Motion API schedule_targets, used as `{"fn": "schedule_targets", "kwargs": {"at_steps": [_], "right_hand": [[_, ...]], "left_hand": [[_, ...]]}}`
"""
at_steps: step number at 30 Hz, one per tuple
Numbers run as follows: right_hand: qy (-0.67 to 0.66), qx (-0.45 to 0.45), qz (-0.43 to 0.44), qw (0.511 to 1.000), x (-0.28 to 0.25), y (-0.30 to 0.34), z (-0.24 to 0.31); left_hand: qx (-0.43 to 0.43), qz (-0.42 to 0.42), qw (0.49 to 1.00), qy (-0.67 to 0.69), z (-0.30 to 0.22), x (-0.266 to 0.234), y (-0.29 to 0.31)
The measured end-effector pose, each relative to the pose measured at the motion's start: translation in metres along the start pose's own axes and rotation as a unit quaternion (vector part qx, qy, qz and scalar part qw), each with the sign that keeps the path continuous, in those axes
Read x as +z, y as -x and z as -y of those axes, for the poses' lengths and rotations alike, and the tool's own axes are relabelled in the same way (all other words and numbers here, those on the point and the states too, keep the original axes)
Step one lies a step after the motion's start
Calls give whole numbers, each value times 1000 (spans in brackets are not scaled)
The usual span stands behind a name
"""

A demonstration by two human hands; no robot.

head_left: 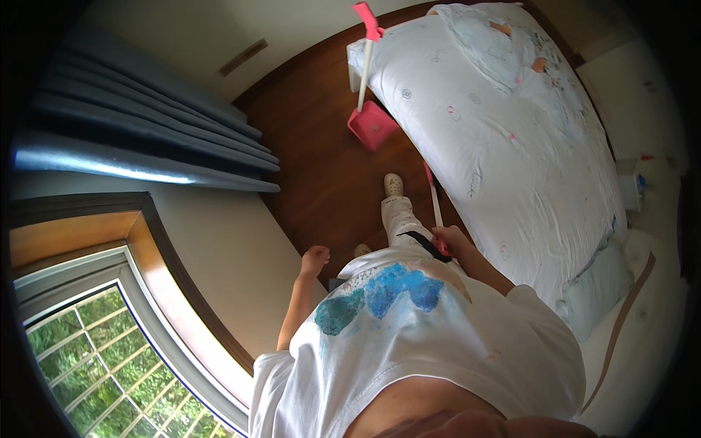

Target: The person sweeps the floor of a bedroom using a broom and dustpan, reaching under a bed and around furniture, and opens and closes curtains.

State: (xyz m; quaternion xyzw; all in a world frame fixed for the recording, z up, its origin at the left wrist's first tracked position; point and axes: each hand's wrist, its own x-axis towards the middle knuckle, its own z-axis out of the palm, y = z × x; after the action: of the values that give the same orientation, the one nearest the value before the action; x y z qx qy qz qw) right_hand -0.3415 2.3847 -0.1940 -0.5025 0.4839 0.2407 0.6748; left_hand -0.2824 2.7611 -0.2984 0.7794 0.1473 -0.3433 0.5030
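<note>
My right hand [454, 239] is wrapped round the red grip of a broom [437, 206] with a white stick. Its pink lower end reaches the floor beside the bed's edge; any bristles are hidden from sight. At my left side, my left hand [315, 260] hangs with loosely curled fingers, and nothing shows in it. Farther ahead, a pink dustpan [374, 125] rests on the floor against the side of the bed. Its long white handle stands up to a pink grip.
A bed [467, 146] with a white patterned sheet fills the right side, with a pillow [599, 288] nearer me. Blue-grey curtains [146, 139] hang at the left, above a barred window [109, 358]. Dark wooden floor [314, 175] runs between wall and bed.
</note>
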Motion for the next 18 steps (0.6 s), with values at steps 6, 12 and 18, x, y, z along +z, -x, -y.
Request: {"fn": "schedule_targets", "kwargs": {"at_steps": [6, 12, 18], "right_hand": [[-271, 92, 252, 925, 19, -85, 55], [-256, 146, 303, 906, 29, -87, 123], [-149, 206, 260, 931, 12, -105, 158]], "left_hand": [[-16, -6, 999, 43, -121, 7, -64], [132, -24, 987, -86, -305, 26, -170], [360, -250, 884, -160, -428, 66, -267]]}}
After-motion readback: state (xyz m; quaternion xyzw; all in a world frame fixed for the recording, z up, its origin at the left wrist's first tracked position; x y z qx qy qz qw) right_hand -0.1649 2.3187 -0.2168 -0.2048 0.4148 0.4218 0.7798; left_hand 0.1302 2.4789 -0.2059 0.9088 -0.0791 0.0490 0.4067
